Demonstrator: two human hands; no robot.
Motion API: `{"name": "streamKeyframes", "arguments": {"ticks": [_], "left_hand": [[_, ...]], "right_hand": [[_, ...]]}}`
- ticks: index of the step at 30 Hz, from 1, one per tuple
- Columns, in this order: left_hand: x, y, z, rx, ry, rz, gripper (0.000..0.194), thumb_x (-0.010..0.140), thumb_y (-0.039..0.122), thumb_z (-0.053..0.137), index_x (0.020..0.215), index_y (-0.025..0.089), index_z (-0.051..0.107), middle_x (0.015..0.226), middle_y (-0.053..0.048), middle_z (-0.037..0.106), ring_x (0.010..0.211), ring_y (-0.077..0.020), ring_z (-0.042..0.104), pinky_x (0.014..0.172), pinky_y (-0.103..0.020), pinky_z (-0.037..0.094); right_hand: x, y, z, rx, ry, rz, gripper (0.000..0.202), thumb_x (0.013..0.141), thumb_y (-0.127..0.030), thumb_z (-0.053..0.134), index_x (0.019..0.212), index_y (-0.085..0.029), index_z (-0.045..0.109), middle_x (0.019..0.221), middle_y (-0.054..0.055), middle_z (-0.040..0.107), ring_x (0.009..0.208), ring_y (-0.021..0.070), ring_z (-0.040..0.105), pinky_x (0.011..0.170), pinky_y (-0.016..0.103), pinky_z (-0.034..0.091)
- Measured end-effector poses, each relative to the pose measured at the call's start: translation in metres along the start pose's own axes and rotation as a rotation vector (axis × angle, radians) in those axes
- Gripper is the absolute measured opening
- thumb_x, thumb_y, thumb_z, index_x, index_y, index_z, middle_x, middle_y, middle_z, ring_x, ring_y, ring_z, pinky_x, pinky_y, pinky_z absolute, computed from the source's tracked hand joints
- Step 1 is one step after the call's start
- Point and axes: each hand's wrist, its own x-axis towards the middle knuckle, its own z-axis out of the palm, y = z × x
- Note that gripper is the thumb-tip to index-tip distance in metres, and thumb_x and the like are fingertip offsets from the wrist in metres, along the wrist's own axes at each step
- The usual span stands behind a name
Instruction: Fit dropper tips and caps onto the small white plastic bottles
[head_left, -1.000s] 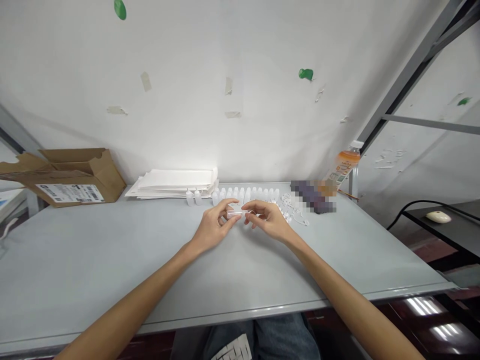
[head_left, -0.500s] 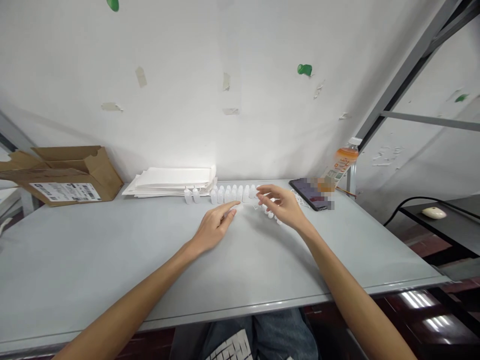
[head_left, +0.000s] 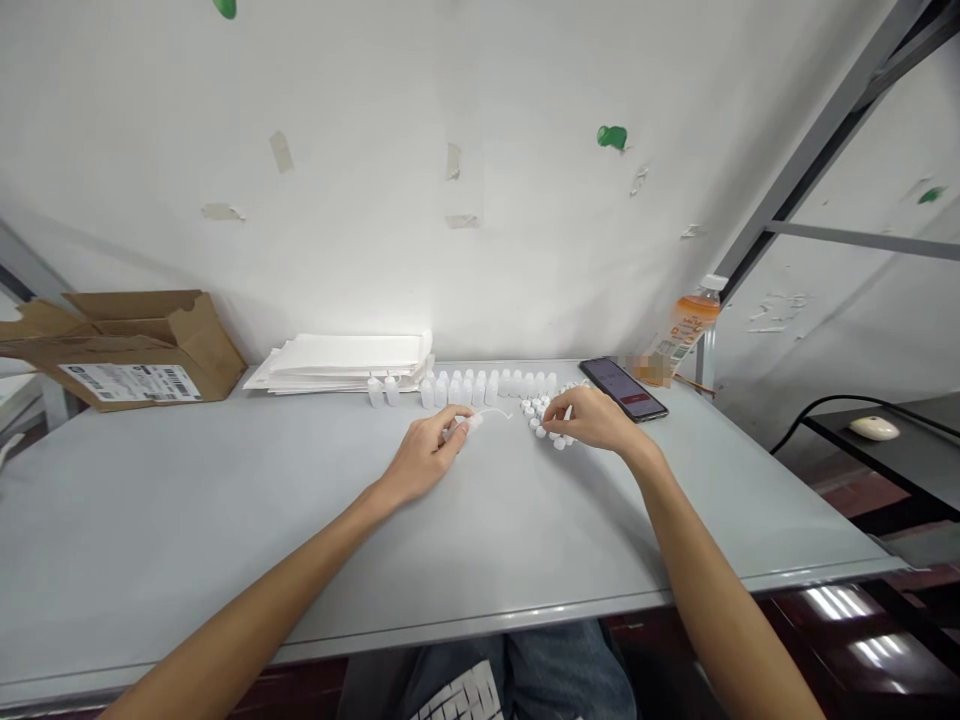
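Observation:
My left hand point(head_left: 424, 455) is closed round a small white plastic bottle point(head_left: 475, 422) held low over the table, mostly hidden by the fingers. A thin, curved white strip point(head_left: 495, 411) extends to the right of it. My right hand point(head_left: 589, 418) reaches down over a group of small white caps point(head_left: 540, 432), fingertips drawn together among them; what they pinch is hidden. Behind the hands stand rows of small translucent white bottles point(head_left: 480, 388). Two bottles with thin tips point(head_left: 383, 391) stand apart at the left end.
A stack of white paper point(head_left: 341, 360) and an open cardboard box point(head_left: 142, 350) lie at the back left. At the back right are a phone point(head_left: 622, 388) and an orange drink bottle point(head_left: 694, 315). The table's front edge point(head_left: 480, 622) runs near my lap.
My right hand has moved right and down from beside the bottles to the caps, its fingers closing together. My left hand has hardly moved; the bottle in it shows more clearly.

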Motion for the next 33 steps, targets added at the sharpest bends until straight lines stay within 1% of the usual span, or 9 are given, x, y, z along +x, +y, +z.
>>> {"name": "streamKeyframes", "arguments": {"ticks": [6,9,11,16,18,20,24,29,33], "left_hand": [[-0.001,0.000,-0.001,-0.131,-0.029,-0.053,0.030,0.094,0.040,0.038,0.104,0.019,0.057,0.060,0.005,0.039,0.048,-0.0086,0.034,0.048,-0.022,0.029],[-0.001,0.001,-0.001,-0.249,-0.043,-0.088,0.029,0.094,0.038,0.037,0.103,0.019,0.056,0.059,0.006,0.036,0.047,-0.0083,0.034,0.047,-0.021,0.030],[-0.001,0.001,-0.001,-0.328,-0.048,-0.118,0.027,0.093,0.037,0.037,0.103,0.019,0.055,0.060,0.006,0.034,0.046,-0.0078,0.033,0.046,-0.021,0.030],[0.001,0.000,0.000,-0.436,-0.078,-0.178,0.026,0.093,0.041,0.039,0.103,0.021,0.053,0.064,0.006,0.035,0.045,-0.0066,0.033,0.043,-0.020,0.029],[0.000,0.000,0.000,-0.431,-0.089,-0.165,0.029,0.093,0.046,0.041,0.100,0.021,0.052,0.064,0.007,0.035,0.043,-0.0059,0.033,0.043,-0.020,0.029],[-0.001,0.002,0.000,-0.376,-0.079,-0.132,0.031,0.093,0.050,0.043,0.099,0.021,0.052,0.062,0.007,0.035,0.042,-0.0058,0.033,0.043,-0.020,0.029],[-0.002,0.003,0.002,-0.219,-0.056,-0.065,0.031,0.093,0.049,0.045,0.100,0.021,0.054,0.056,0.009,0.033,0.042,-0.0068,0.034,0.045,-0.022,0.029],[-0.002,0.002,0.002,-0.296,-0.070,-0.059,0.031,0.094,0.049,0.043,0.102,0.021,0.052,0.060,0.008,0.036,0.042,-0.0069,0.036,0.046,-0.023,0.032],[-0.003,0.004,0.001,-0.228,-0.074,-0.034,0.028,0.095,0.047,0.043,0.102,0.021,0.052,0.057,0.009,0.036,0.044,-0.0081,0.036,0.049,-0.023,0.032]], "right_hand": [[0.002,-0.004,0.006,-0.064,0.059,-0.034,0.016,0.076,-0.021,0.060,0.073,-0.022,0.075,0.079,0.001,0.071,0.067,0.0139,0.059,0.058,0.025,0.034],[0.001,-0.005,0.007,0.010,0.083,-0.079,0.015,0.076,-0.021,0.060,0.068,-0.020,0.073,0.073,0.003,0.070,0.062,0.0140,0.056,0.056,0.026,0.034],[0.000,-0.007,0.005,0.158,0.102,-0.105,0.016,0.077,-0.025,0.059,0.067,-0.019,0.071,0.070,0.002,0.069,0.058,0.0135,0.054,0.055,0.026,0.035],[-0.007,-0.019,-0.003,0.718,0.106,-0.178,0.020,0.078,-0.035,0.063,0.078,-0.016,0.067,0.074,0.005,0.066,0.056,0.0115,0.051,0.048,0.024,0.037],[-0.010,-0.025,-0.003,0.862,0.090,-0.209,0.021,0.078,-0.037,0.066,0.080,-0.016,0.066,0.076,0.005,0.067,0.054,0.0101,0.049,0.045,0.022,0.033],[-0.011,-0.031,0.000,0.935,0.095,-0.245,0.021,0.078,-0.037,0.067,0.079,-0.016,0.065,0.076,0.005,0.067,0.052,0.0092,0.049,0.044,0.022,0.032],[-0.010,-0.043,0.012,0.914,0.094,-0.288,0.018,0.080,-0.035,0.065,0.079,-0.017,0.066,0.078,0.005,0.069,0.053,0.0094,0.050,0.047,0.023,0.037],[-0.006,-0.049,0.026,0.838,0.098,-0.243,0.015,0.080,-0.031,0.062,0.078,-0.017,0.066,0.077,0.005,0.069,0.052,0.0093,0.052,0.049,0.024,0.040],[-0.004,-0.049,0.028,0.868,0.113,-0.231,0.016,0.079,-0.032,0.062,0.078,-0.016,0.065,0.078,0.005,0.069,0.054,0.0105,0.056,0.046,0.022,0.039]]}}
